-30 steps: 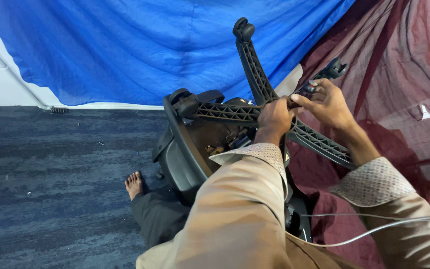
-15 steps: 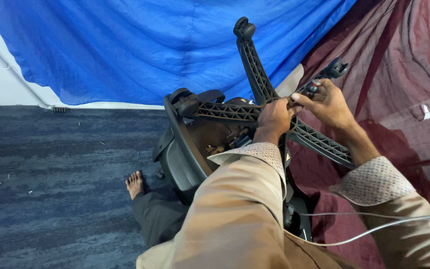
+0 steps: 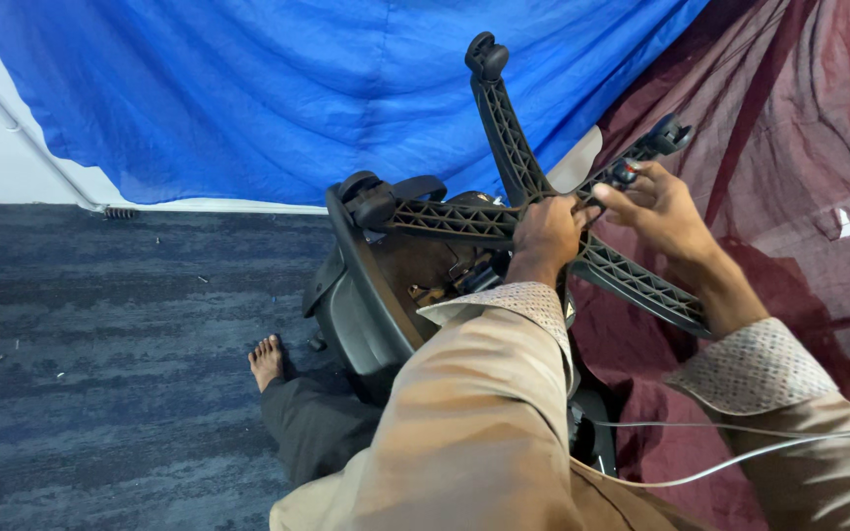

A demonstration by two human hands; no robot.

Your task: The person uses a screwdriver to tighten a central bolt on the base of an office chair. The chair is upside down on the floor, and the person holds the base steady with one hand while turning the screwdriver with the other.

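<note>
An office chair lies tipped on its side, its black star-shaped wheel base facing me with ribbed arms and casters at the tips. My left hand is closed around the hub where the arms meet. My right hand pinches a small dark tool with a red part against one arm near the hub. The seat underside shows brown behind the base, and the grey chair back rests toward the floor.
Blue cloth hangs behind, dark red cloth to the right. Dark blue carpet covers the floor at left. My bare foot rests by the chair. A thin white cable crosses my right sleeve.
My right hand has shifted slightly at the hub with the small tool. The left hand and the chair stay in place.
</note>
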